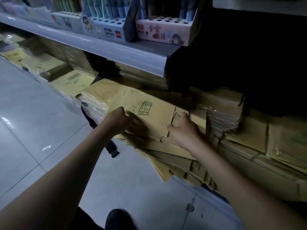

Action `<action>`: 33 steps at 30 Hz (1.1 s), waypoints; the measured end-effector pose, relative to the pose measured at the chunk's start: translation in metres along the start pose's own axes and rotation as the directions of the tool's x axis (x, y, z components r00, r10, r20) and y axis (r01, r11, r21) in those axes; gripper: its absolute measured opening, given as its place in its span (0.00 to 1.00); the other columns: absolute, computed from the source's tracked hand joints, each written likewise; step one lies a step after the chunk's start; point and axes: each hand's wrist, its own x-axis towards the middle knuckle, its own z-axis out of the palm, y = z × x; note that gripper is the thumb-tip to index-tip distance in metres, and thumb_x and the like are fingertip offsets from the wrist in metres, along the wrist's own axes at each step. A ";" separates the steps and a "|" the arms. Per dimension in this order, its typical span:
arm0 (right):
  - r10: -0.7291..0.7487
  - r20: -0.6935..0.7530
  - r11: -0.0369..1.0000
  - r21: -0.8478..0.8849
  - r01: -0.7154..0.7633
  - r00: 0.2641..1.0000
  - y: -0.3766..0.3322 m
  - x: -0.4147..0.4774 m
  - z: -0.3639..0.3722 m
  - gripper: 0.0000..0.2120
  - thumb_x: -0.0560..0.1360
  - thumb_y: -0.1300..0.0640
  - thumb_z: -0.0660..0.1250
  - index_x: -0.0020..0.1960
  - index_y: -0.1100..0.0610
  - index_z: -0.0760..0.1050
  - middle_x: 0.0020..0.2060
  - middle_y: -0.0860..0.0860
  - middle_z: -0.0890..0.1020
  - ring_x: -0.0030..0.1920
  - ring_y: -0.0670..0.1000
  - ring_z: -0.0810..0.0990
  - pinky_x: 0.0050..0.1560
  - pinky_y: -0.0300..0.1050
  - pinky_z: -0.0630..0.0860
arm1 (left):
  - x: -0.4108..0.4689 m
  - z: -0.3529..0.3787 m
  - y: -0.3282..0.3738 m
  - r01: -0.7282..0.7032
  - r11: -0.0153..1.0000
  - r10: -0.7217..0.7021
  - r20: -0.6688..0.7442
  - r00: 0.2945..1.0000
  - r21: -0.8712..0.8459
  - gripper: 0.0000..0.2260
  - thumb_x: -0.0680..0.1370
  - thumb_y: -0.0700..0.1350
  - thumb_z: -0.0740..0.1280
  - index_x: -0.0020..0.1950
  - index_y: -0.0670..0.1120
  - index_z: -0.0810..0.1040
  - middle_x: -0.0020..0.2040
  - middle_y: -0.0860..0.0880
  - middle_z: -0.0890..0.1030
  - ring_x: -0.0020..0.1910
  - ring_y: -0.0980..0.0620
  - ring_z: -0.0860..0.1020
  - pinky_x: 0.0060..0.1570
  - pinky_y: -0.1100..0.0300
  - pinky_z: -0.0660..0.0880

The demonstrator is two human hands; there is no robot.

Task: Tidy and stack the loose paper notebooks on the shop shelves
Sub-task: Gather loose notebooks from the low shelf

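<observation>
Loose kraft notebook stack (154, 120), green grid drawing on cover, sits atop messy notebook pile (174, 156) under upper shelf (116, 52). Left hand (118, 119) fingers curled on its left edge, right hand (181, 128) fingers clamped on right edge. Shrink-wrapped bundles (222, 120) just to the right; pen display boxes (106, 29) on shelf above.

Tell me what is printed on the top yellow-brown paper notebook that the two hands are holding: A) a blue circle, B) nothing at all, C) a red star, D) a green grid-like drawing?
D: the top yellow-brown paper notebook, gripped at its edges by the left hand and the right hand, shows a green grid-like drawing on its cover.
</observation>
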 end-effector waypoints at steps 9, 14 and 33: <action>0.221 -0.114 0.896 0.415 -0.155 0.969 0.017 0.032 0.020 0.26 0.75 0.62 0.67 0.69 0.51 0.61 0.62 0.54 0.76 0.57 0.54 0.78 0.43 0.43 0.77 | 0.025 0.011 0.008 0.075 0.995 -0.066 -0.137 0.988 0.059 0.14 0.76 0.45 0.66 0.58 0.38 0.76 0.52 0.40 0.79 0.49 0.42 0.77 0.47 0.50 0.78; 0.294 0.109 0.793 0.527 -0.306 0.950 0.017 0.039 0.001 0.20 0.72 0.59 0.71 0.62 0.57 0.72 0.54 0.56 0.80 0.42 0.50 0.75 0.32 0.43 0.69 | 0.019 0.002 0.017 0.083 0.927 -0.059 0.078 0.995 -0.365 0.05 0.77 0.34 0.65 0.51 0.36 0.77 0.45 0.39 0.78 0.41 0.45 0.77 0.35 0.59 0.75; -0.444 -0.287 0.846 -0.445 0.293 0.849 0.014 0.003 -0.061 0.26 0.74 0.49 0.70 0.68 0.45 0.64 0.59 0.51 0.76 0.58 0.52 0.75 0.48 0.41 0.70 | -0.016 -0.006 0.042 -0.534 0.845 0.525 -0.228 0.820 0.024 0.10 0.78 0.38 0.66 0.59 0.45 0.80 0.45 0.50 0.80 0.45 0.48 0.79 0.40 0.59 0.74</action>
